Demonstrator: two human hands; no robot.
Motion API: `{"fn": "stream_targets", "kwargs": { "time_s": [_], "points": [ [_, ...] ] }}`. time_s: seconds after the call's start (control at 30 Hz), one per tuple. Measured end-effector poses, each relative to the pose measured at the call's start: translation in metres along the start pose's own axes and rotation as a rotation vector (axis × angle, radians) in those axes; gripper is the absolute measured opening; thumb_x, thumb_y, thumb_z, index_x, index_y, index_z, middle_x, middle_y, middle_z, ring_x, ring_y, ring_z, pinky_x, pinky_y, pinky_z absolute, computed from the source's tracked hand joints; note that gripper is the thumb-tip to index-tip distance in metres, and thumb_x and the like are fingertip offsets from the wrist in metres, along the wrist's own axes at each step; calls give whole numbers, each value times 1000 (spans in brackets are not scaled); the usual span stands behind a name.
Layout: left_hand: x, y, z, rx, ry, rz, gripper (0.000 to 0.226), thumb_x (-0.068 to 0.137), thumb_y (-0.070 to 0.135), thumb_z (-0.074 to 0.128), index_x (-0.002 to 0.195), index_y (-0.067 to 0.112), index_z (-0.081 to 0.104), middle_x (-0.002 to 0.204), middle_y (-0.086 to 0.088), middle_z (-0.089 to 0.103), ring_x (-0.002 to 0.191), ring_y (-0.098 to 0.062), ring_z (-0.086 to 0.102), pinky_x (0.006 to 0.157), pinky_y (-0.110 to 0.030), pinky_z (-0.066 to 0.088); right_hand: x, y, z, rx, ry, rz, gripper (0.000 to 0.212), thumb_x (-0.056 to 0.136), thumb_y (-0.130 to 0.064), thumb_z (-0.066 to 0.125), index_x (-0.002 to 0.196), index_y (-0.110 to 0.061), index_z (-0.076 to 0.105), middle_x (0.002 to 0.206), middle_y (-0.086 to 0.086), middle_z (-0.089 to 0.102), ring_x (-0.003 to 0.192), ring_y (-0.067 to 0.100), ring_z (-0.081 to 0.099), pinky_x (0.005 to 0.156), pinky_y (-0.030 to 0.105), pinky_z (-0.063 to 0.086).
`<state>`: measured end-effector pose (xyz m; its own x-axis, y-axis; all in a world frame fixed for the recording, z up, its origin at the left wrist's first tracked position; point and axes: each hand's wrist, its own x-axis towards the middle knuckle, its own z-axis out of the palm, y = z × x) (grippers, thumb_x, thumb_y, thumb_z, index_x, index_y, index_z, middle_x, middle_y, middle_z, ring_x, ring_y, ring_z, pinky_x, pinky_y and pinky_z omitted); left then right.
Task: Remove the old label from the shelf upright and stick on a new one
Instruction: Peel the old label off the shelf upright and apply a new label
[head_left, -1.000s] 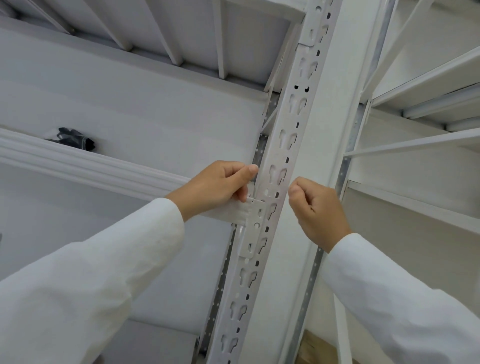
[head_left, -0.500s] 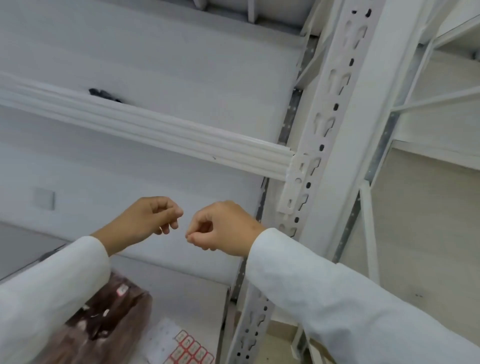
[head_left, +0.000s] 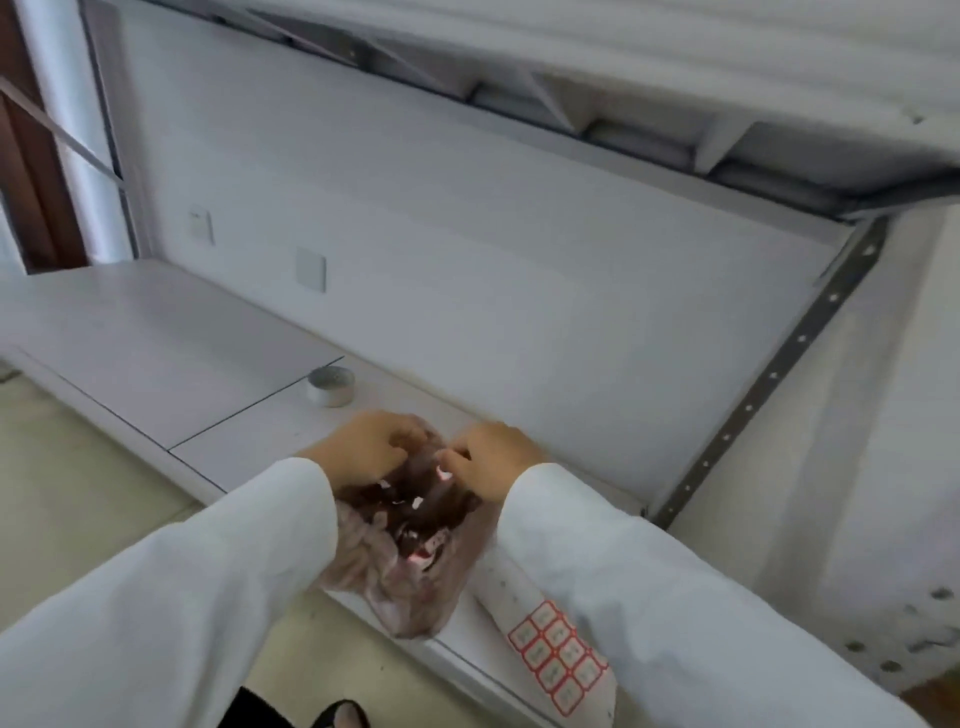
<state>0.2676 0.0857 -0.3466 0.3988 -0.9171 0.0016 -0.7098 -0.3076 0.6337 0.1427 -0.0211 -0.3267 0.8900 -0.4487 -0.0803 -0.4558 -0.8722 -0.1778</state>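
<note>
**Both hands at the mouth of the scrap bag**

The sheet of new labels (head_left: 558, 657) lay on the white shelf board (head_left: 156, 358), a pale backing strip with a grid of red-bordered rectangles at its near end; the print inside them was too blurred to read. Its far end was hidden under the right sleeve (head_left: 649, 587). The shelf upright (head_left: 769, 374) ran as a grey perforated strip from about 5 o'clock of the picture's middle up towards 2 o'clock, and no label could be made out on it.

A translucent brownish plastic bag (head_left: 410, 561) sat on the board's front edge, crumpled, with small white and pink scraps showing inside (whether these were peeled labels could not be told). A small grey round tin (head_left: 331, 385) stood behind it at roughly 11 o'clock from the bag, apart from it. Two pale wall plates (head_left: 310, 269) were fixed to the wall beyond.

The left hand (head_left: 363, 447) had its fingers curled onto the bag's rim at 10 o'clock of the opening. The right hand (head_left: 491, 457) was at 2 o'clock of the opening, fingertips brought together in a pinch; what they pinched, the bag's edge or a scrap, was not clear. The label sheet lay at about 5 o'clock from both hands, touching neither hand, just beside the bag.
</note>
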Motion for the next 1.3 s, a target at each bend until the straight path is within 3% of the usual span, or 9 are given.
{"fn": "stream_targets", "kwargs": {
  "time_s": [0.13, 0.2, 0.4, 0.57, 0.67, 0.73, 0.93, 1.2, 1.3],
  "points": [
    [10, -18, 2, 236, -1, -180, 11, 82, 33, 63, 72, 28, 64, 87, 8, 67, 86, -14, 60, 73, -25, 42, 19, 5, 22, -52, -27, 36, 24, 92, -36, 48, 90, -23, 67, 101, 6, 66, 92, 28, 60, 69, 30, 42],
    [14, -17, 3, 319, 5, -194, 16, 83, 41, 59, 75, 28, 61, 89, 7, 64, 83, -15, 55, 71, -27, 37, 21, 7, 26, -3, -32, 28, 18, 88, -27, 51, 94, -29, 68, 105, 0, 66, 95, 25, 60, 75, 30, 45],
    [18, -5, 13, 500, -63, -48, 21, 91, 32, 47, 99, 32, 66, 117, 4, 62, 108, -21, 56, 87, -32, 43, 21, 58, 25, 198, 145, 287, 31, 89, -30, 42, 83, -12, 67, 86, 9, 68, 77, 29, 60, 69, 33, 48],
    [29, 6, 16, 556, -7, 11, 17, 87, 33, 53, 93, 22, 64, 107, -1, 63, 99, -24, 58, 74, -29, 39, -14, 131, 51, 274, 31, 650, 31, 87, -19, 46, 56, -17, 40, 59, 0, 43, 63, 23, 43, 56, 27, 32],
    [39, 8, 19, 581, 25, 31, 23, 89, 41, 50, 94, 23, 63, 106, -2, 64, 99, -25, 58, 72, -29, 37, -32, 148, 80, 285, -195, 743, 13, 86, -28, 58, 93, -18, 62, 95, 3, 63, 89, 23, 59, 71, 26, 41],
    [44, 12, 22, 606, 50, 51, 30, 91, 44, 44, 94, 22, 64, 101, -2, 65, 95, -25, 59, 69, -29, 36, -35, 152, 99, 351, -230, 831, 47, 84, -33, 63, 125, -12, 52, 124, 5, 58, 110, 25, 57, 84, 30, 43],
    [59, 24, 35, 614, 87, 130, 33, 93, 42, 38, 90, 21, 62, 93, -1, 66, 88, -24, 60, 70, -31, 42, -26, 154, 147, 244, -296, 951, 85, 52, -55, 82, 120, -15, 52, 125, 5, 53, 114, 26, 53, 93, 39, 48],
    [66, 33, 43, 595, 37, 152, 30, 93, 46, 37, 92, 26, 60, 94, 4, 65, 78, -15, 51, 68, -28, 37, -23, 162, 148, 384, -291, 978, 40, 78, -27, 72, 111, -13, 56, 107, 4, 63, 99, 23, 63, 74, 28, 50],
    [63, 36, 45, 596, 15, 164, 30, 93, 46, 38, 93, 27, 61, 96, 4, 66, 78, -15, 51, 68, -28, 36, -28, 160, 150, 445, -230, 1008, 72, 67, -41, 79, 124, -15, 44, 127, 7, 52, 118, 26, 51, 91, 38, 48]
  ]
}}
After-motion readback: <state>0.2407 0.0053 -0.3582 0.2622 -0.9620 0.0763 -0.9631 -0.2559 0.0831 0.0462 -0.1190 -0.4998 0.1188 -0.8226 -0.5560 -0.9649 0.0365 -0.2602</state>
